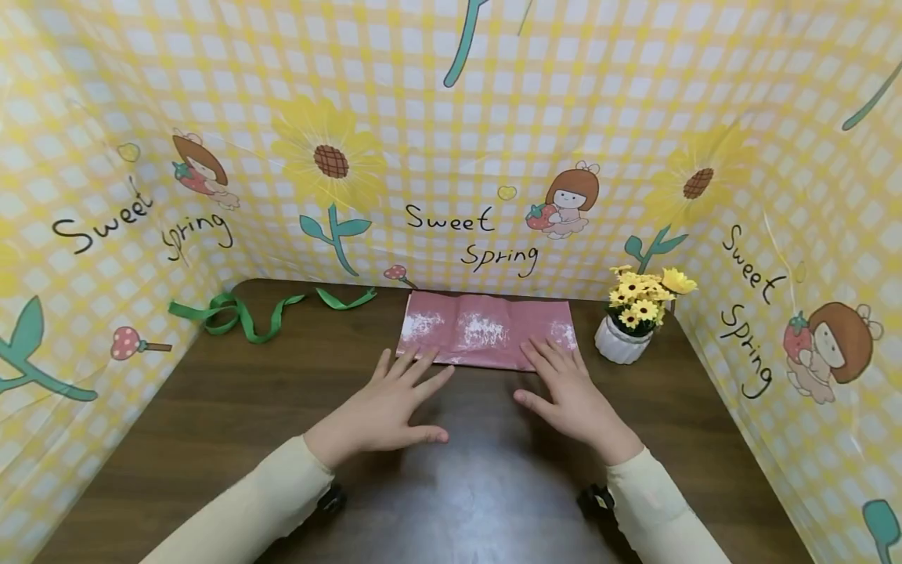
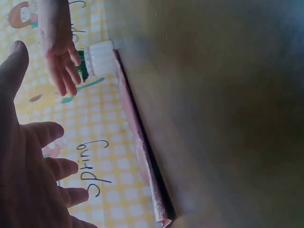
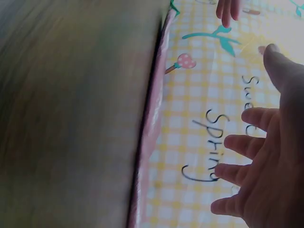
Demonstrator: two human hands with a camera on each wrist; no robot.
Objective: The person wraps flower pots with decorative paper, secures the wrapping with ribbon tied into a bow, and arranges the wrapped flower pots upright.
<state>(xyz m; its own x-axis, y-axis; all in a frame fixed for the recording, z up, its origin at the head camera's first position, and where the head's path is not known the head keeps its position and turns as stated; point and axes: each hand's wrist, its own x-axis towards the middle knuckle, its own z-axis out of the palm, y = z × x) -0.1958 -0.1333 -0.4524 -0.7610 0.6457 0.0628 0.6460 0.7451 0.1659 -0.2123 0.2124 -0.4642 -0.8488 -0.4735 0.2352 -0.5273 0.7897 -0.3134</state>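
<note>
A flat, pink, glossy folded sheet with crease lines and white glare lies toward the back of the table. My left hand is spread with straight fingers, its fingertips overlapping the sheet's front left edge in the head view. On the other side, my right hand is likewise spread, fingertips over the front right part. Both wrist views show the palms raised above the tabletop, with the left hand and right hand apart from the pink sheet. Neither hand holds anything.
A white ribbed pot of yellow artificial flowers stands right of the sheet. At the back left lie a long curled green ribbon and a shorter green ribbon piece. Yellow checked cloth hangs around the dark wooden table.
</note>
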